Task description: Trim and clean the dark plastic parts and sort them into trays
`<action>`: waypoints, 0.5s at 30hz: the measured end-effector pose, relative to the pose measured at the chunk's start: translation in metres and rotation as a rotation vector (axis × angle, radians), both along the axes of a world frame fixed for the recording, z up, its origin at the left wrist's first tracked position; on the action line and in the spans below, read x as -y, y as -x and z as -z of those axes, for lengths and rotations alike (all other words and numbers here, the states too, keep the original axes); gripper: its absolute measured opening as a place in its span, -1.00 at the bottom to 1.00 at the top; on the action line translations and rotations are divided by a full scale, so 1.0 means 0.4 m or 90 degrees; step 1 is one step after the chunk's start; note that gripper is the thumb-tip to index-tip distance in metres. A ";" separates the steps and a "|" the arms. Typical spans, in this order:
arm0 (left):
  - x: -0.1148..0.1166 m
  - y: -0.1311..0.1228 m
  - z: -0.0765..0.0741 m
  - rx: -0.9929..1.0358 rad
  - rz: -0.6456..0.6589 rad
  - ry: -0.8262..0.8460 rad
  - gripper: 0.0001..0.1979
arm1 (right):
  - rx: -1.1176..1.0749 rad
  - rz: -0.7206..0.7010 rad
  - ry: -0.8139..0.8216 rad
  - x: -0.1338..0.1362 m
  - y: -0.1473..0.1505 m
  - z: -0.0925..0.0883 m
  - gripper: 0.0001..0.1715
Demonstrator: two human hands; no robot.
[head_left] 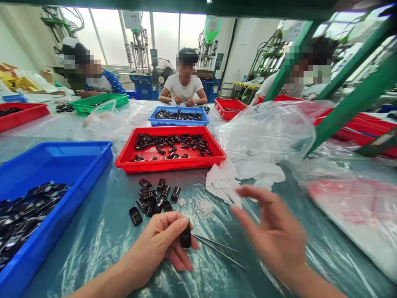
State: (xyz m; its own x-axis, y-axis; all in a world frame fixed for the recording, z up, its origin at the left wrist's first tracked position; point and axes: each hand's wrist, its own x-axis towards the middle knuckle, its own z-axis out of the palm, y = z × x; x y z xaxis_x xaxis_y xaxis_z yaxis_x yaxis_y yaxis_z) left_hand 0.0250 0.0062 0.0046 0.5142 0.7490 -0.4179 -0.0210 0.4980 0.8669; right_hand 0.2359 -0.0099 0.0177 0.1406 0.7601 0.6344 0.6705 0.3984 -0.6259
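Note:
Between the thumb and fingers of my left hand (pixel 161 244) is a small glossy black plastic part (pixel 185 236), held upright. My right hand (pixel 273 231), a little blurred, is raised to the right with thumb and fingers apart and nothing between them. A pair of metal tweezers (pixel 220 248) lies on the plastic-covered table between the hands. Just beyond my left hand sits a loose pile of similar black parts (pixel 151 198). Tiny white pieces (pixel 204 207) are scattered beside a small whitish block (pixel 181 202). A crumpled white cloth or tissue (pixel 223 182) lies beyond my right hand.
A blue bin (pixel 93 165) of black parts stands at left, a red tray (pixel 170 166) of them ahead, and a smaller blue tray (pixel 179 122) behind. Clear plastic bags (pixel 266 128) and green frame bars (pixel 356 82) occupy the right. Several people sit across the table.

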 end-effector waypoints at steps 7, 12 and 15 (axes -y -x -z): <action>0.003 -0.001 -0.001 0.015 0.013 0.000 -0.68 | -0.098 0.218 0.110 -0.052 -0.203 0.066 -0.08; 0.005 -0.002 0.000 0.036 0.030 -0.002 -0.74 | -0.057 0.080 0.257 -0.093 -0.230 0.101 -0.44; 0.005 -0.002 -0.002 0.047 0.028 -0.001 -0.76 | -0.013 0.042 0.258 -0.096 -0.195 0.068 -0.63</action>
State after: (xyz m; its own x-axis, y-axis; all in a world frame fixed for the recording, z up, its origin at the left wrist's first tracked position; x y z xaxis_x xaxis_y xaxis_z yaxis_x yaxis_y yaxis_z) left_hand 0.0257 0.0041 0.0054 0.5767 0.7255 -0.3756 -0.0633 0.4981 0.8648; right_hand 0.3137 0.0287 -0.0096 0.2076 0.9367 0.2818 0.6721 0.0727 -0.7369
